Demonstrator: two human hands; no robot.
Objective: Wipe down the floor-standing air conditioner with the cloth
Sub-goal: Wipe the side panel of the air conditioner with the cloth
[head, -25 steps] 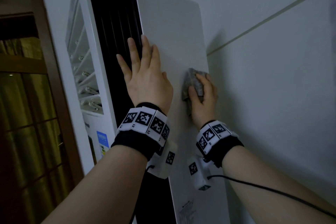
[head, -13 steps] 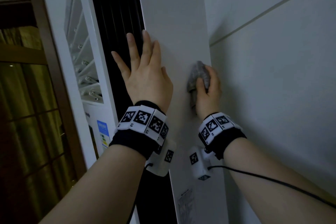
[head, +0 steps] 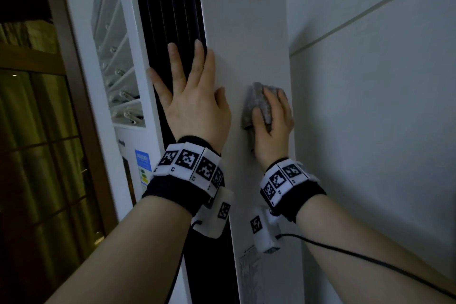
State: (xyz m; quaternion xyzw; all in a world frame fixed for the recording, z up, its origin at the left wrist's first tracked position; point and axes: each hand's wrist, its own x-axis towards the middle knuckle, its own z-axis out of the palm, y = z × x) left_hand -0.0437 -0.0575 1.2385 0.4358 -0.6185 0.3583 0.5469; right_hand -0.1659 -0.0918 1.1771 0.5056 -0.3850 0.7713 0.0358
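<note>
Covering half of cloth [head: 256, 102], right hand [head: 272, 131] grips it on air conditioner [head: 244, 32]; left hand [head: 195, 108] splayed flat; unit top newly cropped.

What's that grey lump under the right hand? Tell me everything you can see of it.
It is the cloth, a small grey speckled rag bunched into a wad, soft-looking. The right hand grips it, fingers draped over it and thumb on its lower part, pressing it against the white side of the air conditioner, near that side's edge by the wall. Its upper left corner pokes out; the rest is hidden under the hand.
</note>
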